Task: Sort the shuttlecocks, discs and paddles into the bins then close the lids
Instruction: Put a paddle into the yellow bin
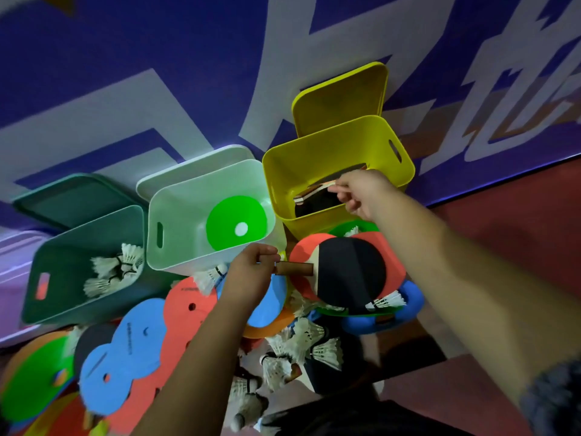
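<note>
Three open bins stand in a row. The dark green bin holds several shuttlecocks. A green disc lies in the white bin. In the yellow bin a paddle leans tilted, and my right hand reaches in with thumb and forefinger pinching its upper edge. My left hand grips the brown handle end of a black paddle that lies on the pile in front of the bins.
Each bin's lid stands open behind it, such as the yellow lid. The pile in front mixes blue discs, red discs, a green disc, several loose shuttlecocks and another paddle. A purple patterned wall is behind.
</note>
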Available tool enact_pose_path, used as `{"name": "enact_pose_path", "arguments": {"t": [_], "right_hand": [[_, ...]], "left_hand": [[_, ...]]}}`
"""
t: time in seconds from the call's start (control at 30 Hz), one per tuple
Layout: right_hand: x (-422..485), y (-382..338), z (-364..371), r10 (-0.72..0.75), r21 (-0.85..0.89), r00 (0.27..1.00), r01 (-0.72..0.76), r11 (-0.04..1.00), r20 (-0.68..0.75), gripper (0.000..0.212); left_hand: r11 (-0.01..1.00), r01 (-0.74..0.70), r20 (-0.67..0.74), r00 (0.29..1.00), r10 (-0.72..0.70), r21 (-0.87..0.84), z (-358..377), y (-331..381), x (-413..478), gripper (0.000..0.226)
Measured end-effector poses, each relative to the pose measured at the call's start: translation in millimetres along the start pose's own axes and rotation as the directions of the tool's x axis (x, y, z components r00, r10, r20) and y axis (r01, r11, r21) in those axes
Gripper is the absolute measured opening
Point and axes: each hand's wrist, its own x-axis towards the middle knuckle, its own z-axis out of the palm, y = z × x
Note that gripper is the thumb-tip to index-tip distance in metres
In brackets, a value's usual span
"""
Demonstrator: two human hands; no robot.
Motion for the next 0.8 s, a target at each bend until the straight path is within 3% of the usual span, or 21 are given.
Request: {"name": "enact_pose_path", "arguments": {"t": [0.23,0.37,0.43,0.53,0.67,0.8], "right_hand": [[-29,27,5,-0.119,-0.083,0.992,0.122,0.989,0.039,0.024],[-57,44,5,-0.224,-0.130,0.972,0.231,0.964,0.068,0.020],[-66,54,6,-0.259,-0.206,0.957,0.282,0.937,0.131,0.018],[-76,65,8,-0.285,-0.394,0.921,0.374,0.840,0.265,0.018],[-81,68,7,-0.286,-0.525,0.887,0.448,0.724,0.362,0.029],[-84,57,5,-0.250,-0.623,0.868,0.485,0.614,0.429,0.042]], "left_hand": [[0.987,0.022,0.007,1.000,-0.023,0.157,4,-24,5,0.049],[0.975,0.005,0.047,0.999,-0.016,0.220,15,-22,7,0.036],[0.976,0.010,0.068,0.997,-0.025,0.216,19,-25,10,0.047],[0.999,0.035,0.089,0.995,-0.037,0.035,17,-22,6,0.047],[0.976,0.059,0.196,0.981,-0.018,-0.208,9,-7,-6,0.006],[0.935,0.067,0.267,0.963,0.030,-0.347,10,13,-17,0.013]]}}
